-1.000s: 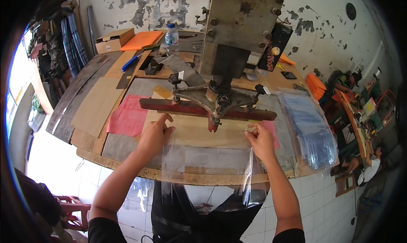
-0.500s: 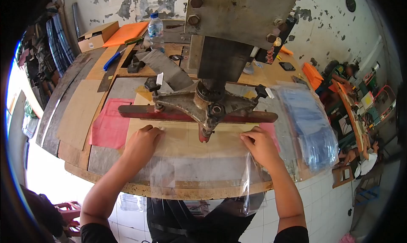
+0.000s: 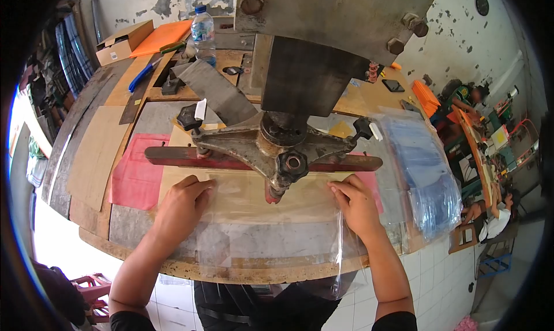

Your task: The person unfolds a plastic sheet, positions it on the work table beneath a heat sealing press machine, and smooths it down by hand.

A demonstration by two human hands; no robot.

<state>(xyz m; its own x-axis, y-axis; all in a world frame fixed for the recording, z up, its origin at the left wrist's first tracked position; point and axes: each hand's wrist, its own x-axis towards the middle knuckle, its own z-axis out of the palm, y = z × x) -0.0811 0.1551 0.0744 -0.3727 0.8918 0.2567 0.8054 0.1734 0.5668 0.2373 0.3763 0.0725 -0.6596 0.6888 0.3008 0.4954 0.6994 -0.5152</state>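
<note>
On the worktable, a press bar is just beyond both hands. The left hand and right hand, fingers nearly closed, pinch a clear plastic sheet lying between them.

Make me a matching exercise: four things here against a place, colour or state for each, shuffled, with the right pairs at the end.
Things
1. clear plastic sheet
2. water bottle
3. bluish plastic stack
4. press bar

Descriptions
A. lying to the right of the right hand
B. dull red, level, beyond both hands
C. hanging over the front edge of the table
D. upright, blue-capped

Pairs: 1-C, 2-D, 3-A, 4-B
</note>
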